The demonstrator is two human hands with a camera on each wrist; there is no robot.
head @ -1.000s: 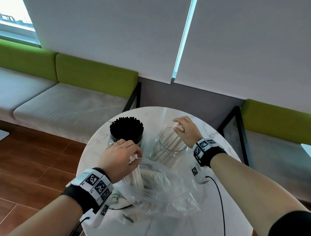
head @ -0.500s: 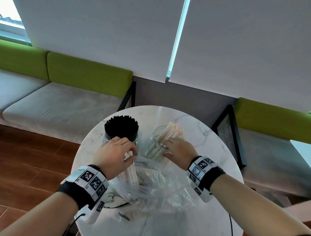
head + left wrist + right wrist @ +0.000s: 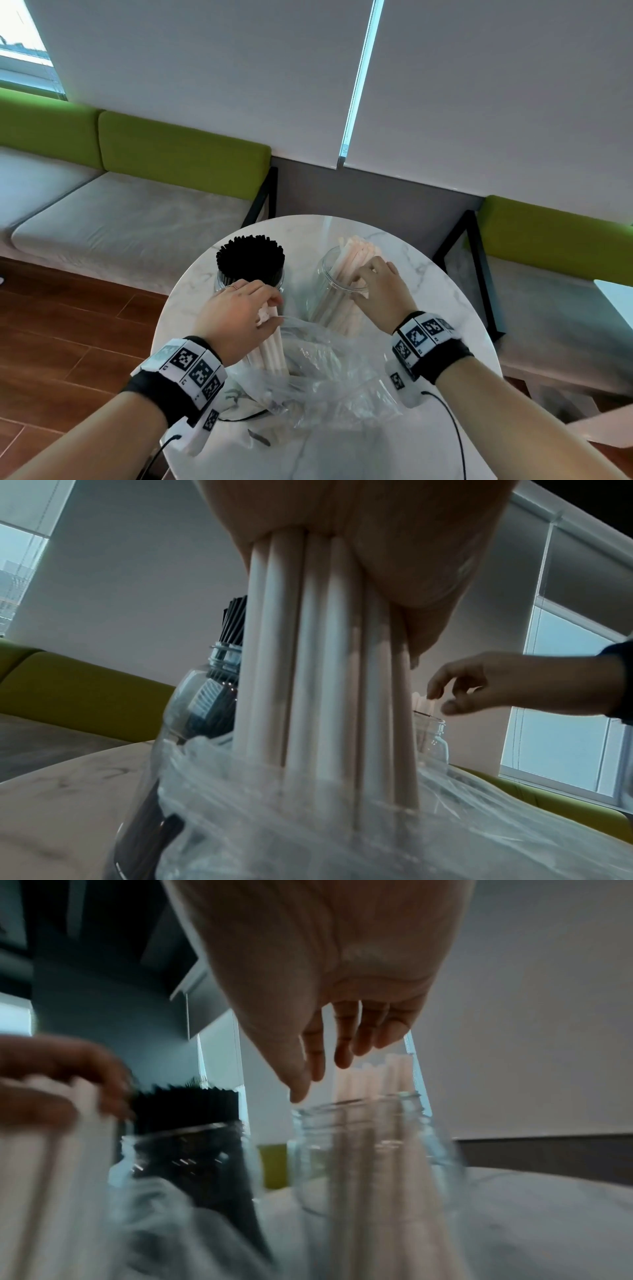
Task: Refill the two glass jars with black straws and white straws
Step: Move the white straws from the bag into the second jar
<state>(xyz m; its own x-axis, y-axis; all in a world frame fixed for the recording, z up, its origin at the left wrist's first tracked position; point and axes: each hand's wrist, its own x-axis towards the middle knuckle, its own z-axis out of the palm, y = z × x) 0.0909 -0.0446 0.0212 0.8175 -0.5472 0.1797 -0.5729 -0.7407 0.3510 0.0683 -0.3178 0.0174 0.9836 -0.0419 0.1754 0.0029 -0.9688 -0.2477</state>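
Round white marble counter [image 3: 442, 284] with grey veining, on a floor of reddish-brown wooden planks [image 3: 68, 329]. Behind, a long bench seat [image 3: 137, 219] with pale grey cushions and green backrests [image 3: 181, 144], on a black metal frame [image 3: 265, 198]; another green-backed seat [image 3: 555, 236] at right. Dark grey strip of wall [image 3: 373, 198] between them. Above, two pale roller blinds [image 3: 205, 68] drawn down, a bright sliver of daylight [image 3: 358, 82] in the gap. Uncovered window [image 3: 24, 58] at far left.

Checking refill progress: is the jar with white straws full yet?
Not full. The white straws lean to one side, leaving the right jar mostly empty.
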